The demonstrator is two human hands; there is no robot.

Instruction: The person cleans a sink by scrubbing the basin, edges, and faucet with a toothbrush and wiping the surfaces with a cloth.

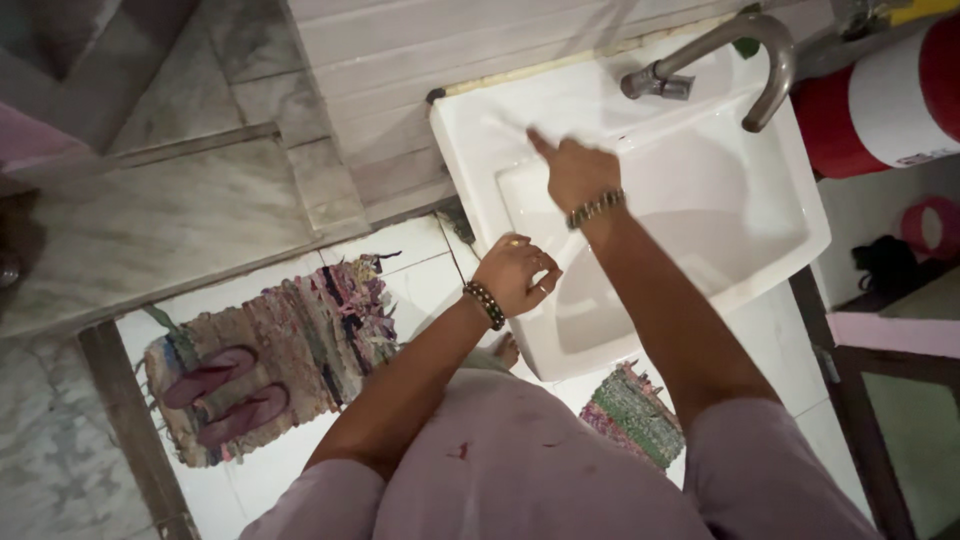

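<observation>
White tiled floor, rag rug (270, 350) | sink (720, 215) | right hand (575, 170) pointing, empty | left hand (515, 275) curled, grip unclear

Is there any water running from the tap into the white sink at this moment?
No, the curved metal tap shows no stream beneath its spout, and the white sink below it looks dry, with the right hand reaching over the rim.

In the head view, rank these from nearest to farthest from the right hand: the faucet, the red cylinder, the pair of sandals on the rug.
From the right hand, over the white sink:
1. Faucet, behind the basin toward the upper right.
2. Red cylinder, beyond the faucet at the right edge.
3. Sandals, on the woven rug, far lower left.
</observation>
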